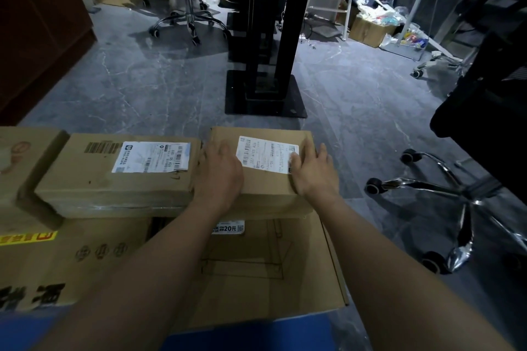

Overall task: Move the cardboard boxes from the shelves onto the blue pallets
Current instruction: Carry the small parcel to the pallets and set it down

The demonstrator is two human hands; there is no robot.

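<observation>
A small cardboard box (pixel 265 188) with a white shipping label sits on top of a large flat box (pixel 256 265). My left hand (pixel 221 171) lies flat on its top left part. My right hand (pixel 312 171) lies flat on its top right part, fingers over the label's edge. Beside it on the left lies a longer labelled box (pixel 114 177), touching or nearly touching it. Further left is another box (pixel 25 157), and below it a printed box (pixel 71 262). The blue pallet (pixel 256 333) shows under the stack at the bottom edge.
A black stand on a square base plate (pixel 265 94) rises just beyond the boxes. An office chair's chrome wheeled base (pixel 445 194) is close on the right, another chair (pixel 185 17) at the back. Dark wooden cabinet (pixel 37 28) at left. Clutter and a box (pixel 370 28) at far right.
</observation>
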